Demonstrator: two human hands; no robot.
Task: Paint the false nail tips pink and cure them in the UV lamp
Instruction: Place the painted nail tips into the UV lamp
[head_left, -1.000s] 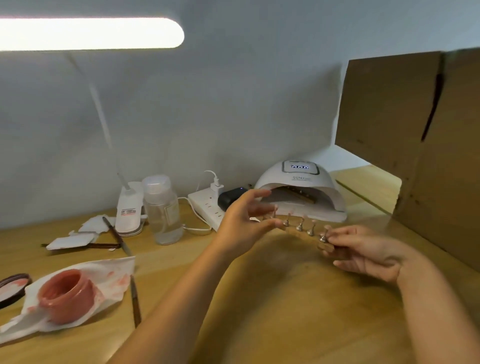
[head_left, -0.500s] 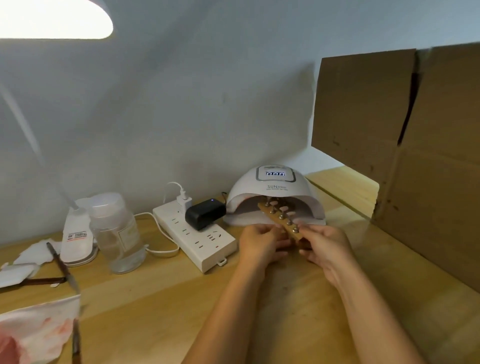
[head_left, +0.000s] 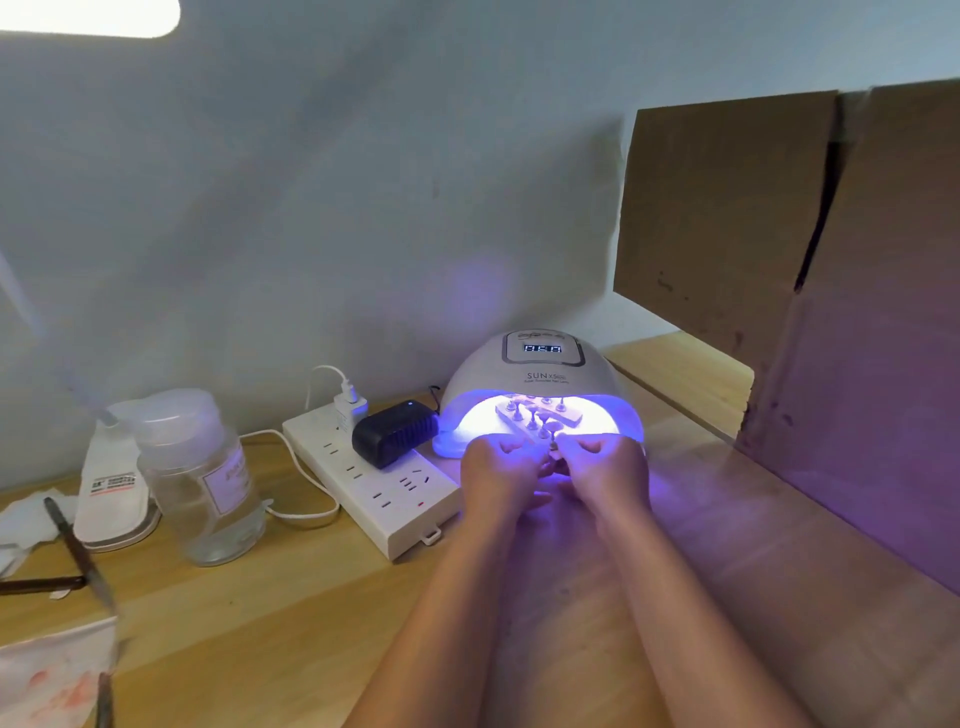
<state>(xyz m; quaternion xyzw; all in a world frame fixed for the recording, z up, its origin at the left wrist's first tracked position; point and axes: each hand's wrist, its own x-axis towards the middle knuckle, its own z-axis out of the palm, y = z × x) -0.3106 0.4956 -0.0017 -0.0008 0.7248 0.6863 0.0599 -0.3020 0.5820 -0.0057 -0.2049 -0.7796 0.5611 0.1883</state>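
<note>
A: Where's the strip (head_left: 535, 422)?

B: Inside the lit lamp (head_left: 540, 379), at 12 o'clock. Your left hand (head_left: 501, 470) and right hand (head_left: 605, 467) pinch its near end.

A: How will it handle?

B: Probably light and stiff. Wet tips (head_left: 546, 425) smudge, so hold only the wood.

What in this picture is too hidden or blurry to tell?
Head view only:
- Near end of the nail holder strip: hidden behind the left hand and right hand.
- UV lamp display digits: too small.
- Nail tip colour: washed out by the glow.
- Brush: blurred.
</note>
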